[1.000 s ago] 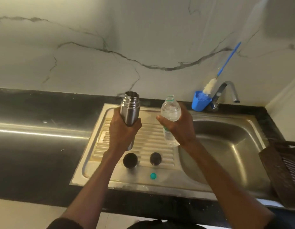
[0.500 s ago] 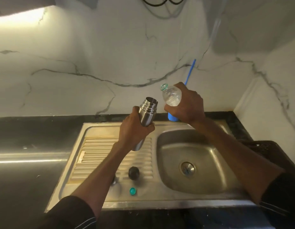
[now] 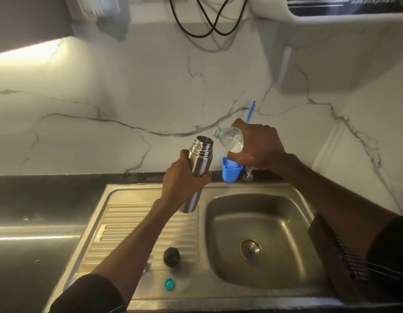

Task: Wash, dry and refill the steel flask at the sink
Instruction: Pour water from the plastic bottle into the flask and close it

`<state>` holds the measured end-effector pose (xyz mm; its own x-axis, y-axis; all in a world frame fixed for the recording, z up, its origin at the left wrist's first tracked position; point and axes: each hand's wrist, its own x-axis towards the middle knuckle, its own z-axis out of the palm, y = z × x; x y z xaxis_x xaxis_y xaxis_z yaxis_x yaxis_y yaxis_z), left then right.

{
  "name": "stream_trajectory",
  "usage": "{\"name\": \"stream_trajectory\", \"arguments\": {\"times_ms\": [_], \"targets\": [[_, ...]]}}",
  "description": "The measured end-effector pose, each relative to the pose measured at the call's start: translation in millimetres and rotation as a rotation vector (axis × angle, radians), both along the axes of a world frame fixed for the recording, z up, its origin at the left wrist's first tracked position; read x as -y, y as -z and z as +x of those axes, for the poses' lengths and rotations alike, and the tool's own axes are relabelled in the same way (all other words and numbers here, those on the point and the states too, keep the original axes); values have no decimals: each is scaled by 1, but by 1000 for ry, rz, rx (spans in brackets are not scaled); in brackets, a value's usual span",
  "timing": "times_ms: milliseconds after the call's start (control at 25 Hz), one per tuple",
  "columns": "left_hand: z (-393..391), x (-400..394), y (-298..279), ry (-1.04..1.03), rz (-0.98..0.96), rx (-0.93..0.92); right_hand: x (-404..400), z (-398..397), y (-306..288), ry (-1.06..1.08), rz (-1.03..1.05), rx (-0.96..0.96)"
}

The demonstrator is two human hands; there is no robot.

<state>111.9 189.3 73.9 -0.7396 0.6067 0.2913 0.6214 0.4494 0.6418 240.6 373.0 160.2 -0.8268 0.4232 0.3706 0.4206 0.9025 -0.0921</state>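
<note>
Open-mouthed cylindrical steel flask (image 3: 199,163), tilted right, held above the ribbed drainboard in left hand (image 3: 182,180), fingers wrapped round its middle. Clear crumpled plastic bottle (image 3: 231,141), uncapped, tipped neck-first toward the flask's threaded mouth, gripped in right hand (image 3: 258,144). Behind, blue plastic cup (image 3: 231,171) holding a blue-handled brush (image 3: 250,111). On the drainboard of the stainless steel sink (image 3: 259,233), round black cap (image 3: 171,256) and small teal cap (image 3: 169,283).

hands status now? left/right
Left hand: grips the flask, mouth open.
Right hand: grips the plastic bottle, tilted toward the flask.
</note>
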Motion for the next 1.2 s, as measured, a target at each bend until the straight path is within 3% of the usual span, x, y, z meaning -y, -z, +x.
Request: {"name": "stream_trajectory", "arguments": {"times_ms": [440, 1200], "targets": [[3, -11, -11, 0, -1, -19, -14, 2, -28, -53, 207, 75], [-5, -13, -15, 6, 27, 6, -18, -5, -46, -118, 266, 60]]}}
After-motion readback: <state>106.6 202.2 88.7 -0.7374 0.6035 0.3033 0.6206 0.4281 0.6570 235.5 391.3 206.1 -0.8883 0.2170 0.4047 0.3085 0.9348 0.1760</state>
